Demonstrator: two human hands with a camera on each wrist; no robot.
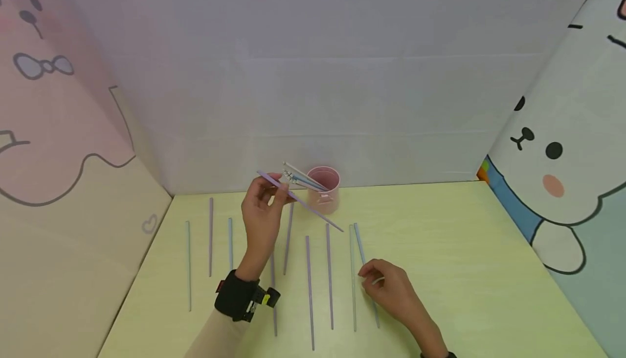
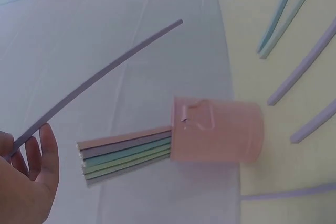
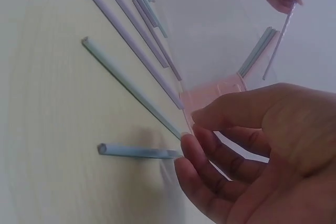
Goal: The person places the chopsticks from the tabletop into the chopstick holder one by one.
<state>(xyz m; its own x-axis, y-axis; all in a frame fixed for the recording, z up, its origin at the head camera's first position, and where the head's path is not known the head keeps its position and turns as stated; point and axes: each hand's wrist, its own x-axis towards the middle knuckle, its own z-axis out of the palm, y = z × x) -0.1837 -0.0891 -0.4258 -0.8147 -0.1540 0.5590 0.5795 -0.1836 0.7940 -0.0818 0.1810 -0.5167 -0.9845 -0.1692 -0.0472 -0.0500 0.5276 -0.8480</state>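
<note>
My left hand [image 1: 264,211] is raised in front of the pink cup [image 1: 324,201] and pinches a purple straw [image 1: 313,209] near one end. The straw slants down to the right, its far end free in the air, as the left wrist view also shows. Inside the cup stands a leaning bundle of coloured straws [image 2: 126,153]. My right hand [image 1: 391,291] hovers low over a blue straw [image 1: 359,241] on the table, fingers loosely bent, with nothing visible between thumb and fingertips. Part of that straw is hidden under the hand.
Several straws lie roughly lengthwise on the pale yellow table [image 1: 464,249], among them a green straw [image 1: 188,265], a purple straw [image 1: 211,238] and another purple straw [image 1: 310,293]. Behind the cup rises a white backdrop [image 1: 391,102]; printed cloths flank both sides.
</note>
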